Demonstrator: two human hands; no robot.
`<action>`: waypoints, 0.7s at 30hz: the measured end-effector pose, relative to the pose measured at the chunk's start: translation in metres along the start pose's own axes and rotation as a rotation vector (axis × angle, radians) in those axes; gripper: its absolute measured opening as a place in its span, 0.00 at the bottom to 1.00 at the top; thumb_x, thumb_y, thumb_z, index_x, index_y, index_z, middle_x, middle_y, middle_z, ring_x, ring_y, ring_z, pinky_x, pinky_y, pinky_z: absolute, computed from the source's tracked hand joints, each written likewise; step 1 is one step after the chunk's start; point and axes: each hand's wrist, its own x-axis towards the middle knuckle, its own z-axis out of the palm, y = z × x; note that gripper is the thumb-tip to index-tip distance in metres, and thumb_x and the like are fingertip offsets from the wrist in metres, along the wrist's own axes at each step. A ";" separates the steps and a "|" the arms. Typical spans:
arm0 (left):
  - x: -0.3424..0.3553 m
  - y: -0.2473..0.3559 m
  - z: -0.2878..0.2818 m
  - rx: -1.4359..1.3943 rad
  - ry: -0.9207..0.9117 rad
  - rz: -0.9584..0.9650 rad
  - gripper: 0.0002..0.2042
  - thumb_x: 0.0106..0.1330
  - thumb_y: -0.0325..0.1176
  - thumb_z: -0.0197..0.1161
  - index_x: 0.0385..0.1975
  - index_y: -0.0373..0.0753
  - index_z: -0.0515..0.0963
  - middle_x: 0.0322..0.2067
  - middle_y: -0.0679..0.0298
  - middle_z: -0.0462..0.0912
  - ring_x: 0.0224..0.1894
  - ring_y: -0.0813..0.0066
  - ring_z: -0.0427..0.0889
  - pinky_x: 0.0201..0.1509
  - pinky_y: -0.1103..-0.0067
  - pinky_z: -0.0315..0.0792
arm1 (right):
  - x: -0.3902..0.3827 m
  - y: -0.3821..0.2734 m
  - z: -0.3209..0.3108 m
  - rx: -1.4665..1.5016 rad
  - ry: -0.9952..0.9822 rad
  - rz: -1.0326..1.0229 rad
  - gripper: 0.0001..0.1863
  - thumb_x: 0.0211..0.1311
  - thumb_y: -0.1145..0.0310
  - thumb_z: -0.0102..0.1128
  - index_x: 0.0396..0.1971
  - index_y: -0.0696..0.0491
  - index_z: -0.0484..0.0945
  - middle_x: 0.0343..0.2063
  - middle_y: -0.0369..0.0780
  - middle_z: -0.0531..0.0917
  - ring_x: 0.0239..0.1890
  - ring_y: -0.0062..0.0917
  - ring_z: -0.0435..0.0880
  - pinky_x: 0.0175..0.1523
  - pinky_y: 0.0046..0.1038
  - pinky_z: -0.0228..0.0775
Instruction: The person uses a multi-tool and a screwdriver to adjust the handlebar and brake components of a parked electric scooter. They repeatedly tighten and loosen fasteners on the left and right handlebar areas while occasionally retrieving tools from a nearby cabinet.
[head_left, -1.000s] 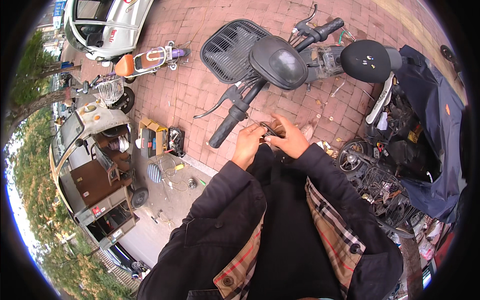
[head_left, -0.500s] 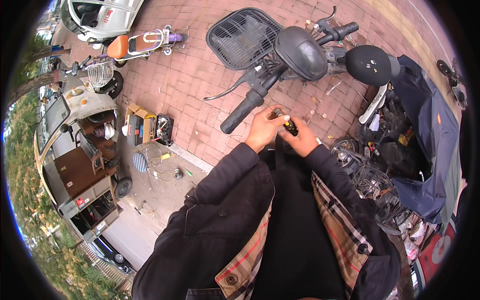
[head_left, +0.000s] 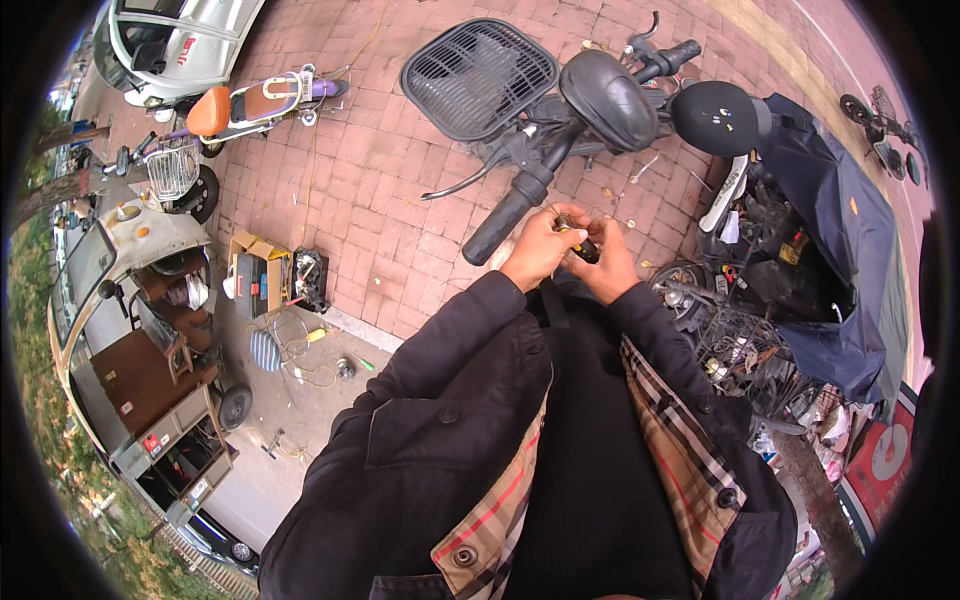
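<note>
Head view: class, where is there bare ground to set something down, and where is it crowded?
Bare brick paving lies between the orange-seated scooter and the handlebar grip. Crowded: the grey patch by the open toolbox, and the wire basket beside the right hand.

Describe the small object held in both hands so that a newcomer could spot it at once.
Start at the black scooter on the brick paving, then follow its handlebar grip down. There the left hand and right hand pinch a small dark object, the only thing held.
</note>
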 end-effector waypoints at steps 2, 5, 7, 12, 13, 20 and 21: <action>0.001 0.000 -0.002 -0.069 -0.055 0.007 0.20 0.68 0.20 0.63 0.60 0.30 0.71 0.51 0.59 0.83 0.54 0.72 0.82 0.60 0.75 0.77 | 0.001 0.002 -0.007 0.188 -0.083 0.025 0.29 0.54 0.64 0.80 0.51 0.61 0.77 0.42 0.48 0.84 0.50 0.32 0.86 0.54 0.34 0.77; 0.001 0.002 -0.003 -0.145 -0.075 0.005 0.22 0.68 0.18 0.62 0.62 0.30 0.68 0.52 0.59 0.82 0.54 0.72 0.82 0.60 0.75 0.77 | 0.006 -0.002 -0.017 -0.018 -0.228 0.164 0.30 0.54 0.62 0.81 0.52 0.61 0.76 0.37 0.48 0.88 0.42 0.36 0.89 0.50 0.35 0.80; 0.002 0.001 -0.003 -0.127 -0.047 0.028 0.24 0.69 0.20 0.63 0.63 0.30 0.66 0.51 0.59 0.81 0.54 0.72 0.82 0.60 0.76 0.76 | 0.007 -0.007 -0.014 -0.210 -0.112 0.117 0.29 0.54 0.61 0.81 0.48 0.60 0.75 0.35 0.50 0.88 0.40 0.42 0.90 0.47 0.38 0.80; -0.002 -0.005 -0.001 -0.036 0.028 -0.002 0.19 0.71 0.22 0.66 0.59 0.30 0.70 0.49 0.60 0.82 0.50 0.75 0.83 0.56 0.78 0.78 | 0.003 -0.005 0.006 -0.328 -0.001 0.089 0.28 0.55 0.58 0.82 0.41 0.59 0.73 0.37 0.54 0.86 0.40 0.47 0.89 0.45 0.42 0.79; -0.003 -0.006 -0.001 -0.043 0.026 0.000 0.19 0.71 0.21 0.65 0.59 0.30 0.71 0.49 0.60 0.82 0.49 0.75 0.83 0.56 0.78 0.78 | 0.003 -0.001 0.008 -0.190 -0.026 0.097 0.28 0.56 0.59 0.81 0.44 0.60 0.73 0.39 0.53 0.87 0.42 0.44 0.89 0.47 0.40 0.79; -0.006 0.003 -0.004 -0.048 -0.073 0.002 0.21 0.71 0.19 0.60 0.63 0.33 0.69 0.60 0.58 0.79 0.57 0.74 0.80 0.62 0.75 0.76 | 0.017 0.028 -0.024 0.683 -0.485 0.299 0.33 0.63 0.72 0.73 0.66 0.65 0.71 0.51 0.41 0.85 0.54 0.29 0.84 0.61 0.32 0.75; -0.008 0.005 -0.003 -0.066 -0.074 0.033 0.22 0.71 0.19 0.61 0.65 0.33 0.68 0.62 0.57 0.77 0.59 0.73 0.79 0.64 0.74 0.75 | 0.019 0.027 -0.028 0.638 -0.488 0.276 0.31 0.64 0.72 0.73 0.64 0.65 0.71 0.51 0.41 0.85 0.54 0.28 0.84 0.60 0.32 0.75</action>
